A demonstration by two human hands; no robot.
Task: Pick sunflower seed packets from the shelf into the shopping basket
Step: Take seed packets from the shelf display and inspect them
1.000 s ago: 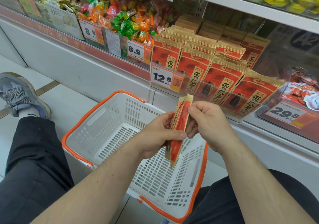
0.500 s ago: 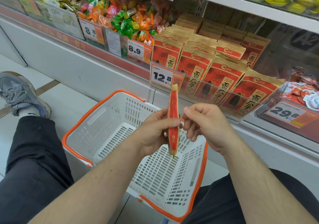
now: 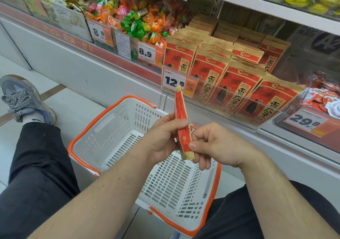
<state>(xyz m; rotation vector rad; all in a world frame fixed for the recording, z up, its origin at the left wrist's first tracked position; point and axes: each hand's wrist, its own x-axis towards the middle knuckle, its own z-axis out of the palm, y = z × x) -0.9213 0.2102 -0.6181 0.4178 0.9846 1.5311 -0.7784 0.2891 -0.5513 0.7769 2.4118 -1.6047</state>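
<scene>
Step in hand, by my read: one packet [image 3: 181,118] is off the shelf [image 3: 230,108] and held edge-on, roughly upright, above the basket [image 3: 114,122], not yet dropped in. L hand [image 3: 161,137] grips its middle w/ fingers and thumb curled round it, R hand [image 3: 211,145] pinches the bottom corner btwn thumb and forefinger, other fingers loosely curled. Next move prob calls for lowering it into the basket, which shows no packets on its visible floor, letting go w/ both hands, then reaching back to the packet rows [image 3: 237,84] behind the clear front rail.
</scene>
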